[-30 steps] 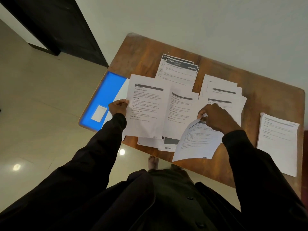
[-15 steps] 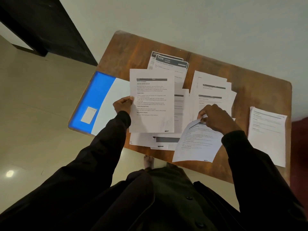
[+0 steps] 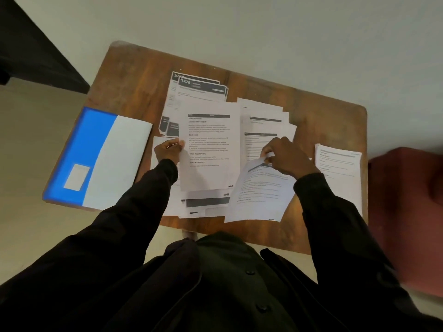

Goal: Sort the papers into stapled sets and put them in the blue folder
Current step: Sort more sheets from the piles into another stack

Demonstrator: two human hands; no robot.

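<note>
The flat blue plastic folder [image 3: 79, 149] with a white label lies at the left edge of the table. A plain white sheet [image 3: 119, 164] covers its right half; whether it is tucked inside cannot be told. The left hand [image 3: 167, 150] pinches the side edge of a printed white page [image 3: 209, 149]. The right hand [image 3: 285, 156] pinches the top corner of a curling printed sheet [image 3: 259, 195]. Loose printed papers [image 3: 266, 121] overlap on the brown wooden table [image 3: 143, 75], with a separate white stack [image 3: 338, 173] at its right. The table stands against a pale wall [image 3: 263, 32] on a light floor [image 3: 36, 224].

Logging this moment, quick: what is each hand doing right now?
Left hand: pinches the edge of a printed sheet.
Right hand: grips the top of a tilted sheet.
</note>
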